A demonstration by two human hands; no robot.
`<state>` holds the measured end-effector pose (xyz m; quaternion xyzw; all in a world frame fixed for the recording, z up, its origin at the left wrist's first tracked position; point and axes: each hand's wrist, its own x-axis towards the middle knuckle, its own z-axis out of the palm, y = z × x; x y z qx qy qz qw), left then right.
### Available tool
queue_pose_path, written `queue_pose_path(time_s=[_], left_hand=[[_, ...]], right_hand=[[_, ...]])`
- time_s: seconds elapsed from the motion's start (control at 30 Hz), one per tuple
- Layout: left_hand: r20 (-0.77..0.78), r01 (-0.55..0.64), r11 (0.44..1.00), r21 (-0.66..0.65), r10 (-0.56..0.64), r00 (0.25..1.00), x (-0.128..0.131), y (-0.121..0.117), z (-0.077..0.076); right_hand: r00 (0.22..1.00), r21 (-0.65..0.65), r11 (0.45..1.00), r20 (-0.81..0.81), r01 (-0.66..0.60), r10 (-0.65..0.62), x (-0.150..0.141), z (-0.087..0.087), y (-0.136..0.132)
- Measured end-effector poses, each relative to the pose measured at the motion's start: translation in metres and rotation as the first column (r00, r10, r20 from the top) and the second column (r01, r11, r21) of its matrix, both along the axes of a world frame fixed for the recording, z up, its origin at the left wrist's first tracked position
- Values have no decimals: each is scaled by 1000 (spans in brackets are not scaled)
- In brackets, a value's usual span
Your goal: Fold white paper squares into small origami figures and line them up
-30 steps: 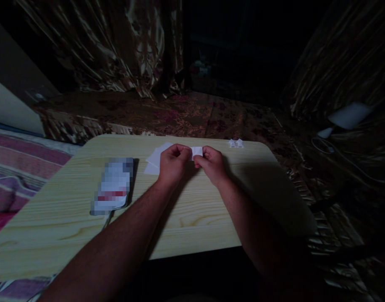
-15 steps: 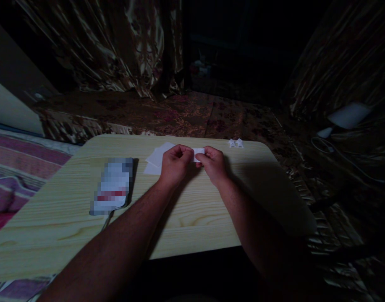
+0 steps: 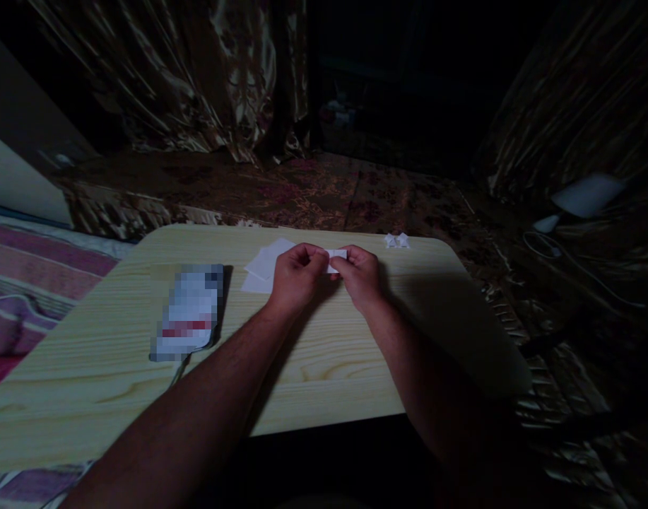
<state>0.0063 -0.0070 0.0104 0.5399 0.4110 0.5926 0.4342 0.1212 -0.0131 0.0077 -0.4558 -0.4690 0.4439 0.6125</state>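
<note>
My left hand (image 3: 296, 276) and my right hand (image 3: 362, 276) meet over the far middle of a light wooden table (image 3: 313, 353). Both pinch a small folded white paper piece (image 3: 336, 256) between fingertips and thumbs, fingers curled closed. Just left of my left hand lie a few flat white paper sheets (image 3: 263, 268) on the table. Two tiny folded white paper shapes (image 3: 396, 241) sit near the table's far right edge.
A phone (image 3: 189, 311) lies face up on the left part of the table. A striped blanket (image 3: 32, 283) is at the left. Dark patterned fabric (image 3: 302, 191) covers the floor behind. A white charger and cable (image 3: 549, 230) lie at the right.
My hands have drawn closer together around the paper piece, covering more of it. The view shifted very slightly.
</note>
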Motion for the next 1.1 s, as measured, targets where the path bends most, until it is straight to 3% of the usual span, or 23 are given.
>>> queue_pose_path(time_s=[0.4, 0.67, 0.9, 1.1], left_hand=[[10, 19, 999, -41, -19, 1000, 3, -3, 3], [-45, 47, 999, -14, -47, 998, -1, 1, -3], [3, -43, 998, -52, 43, 999, -2, 3, -2], [1, -49, 999, -16, 49, 999, -2, 4, -4]], right_hand=[[998, -21, 999, 51, 29, -28, 1, -1, 0], [983, 70, 995, 163, 72, -83, 5, 1, -1], [995, -71, 993, 15, -98, 99, 2, 1, -1], [995, -41, 995, 11, -96, 96, 1, -6, 2]])
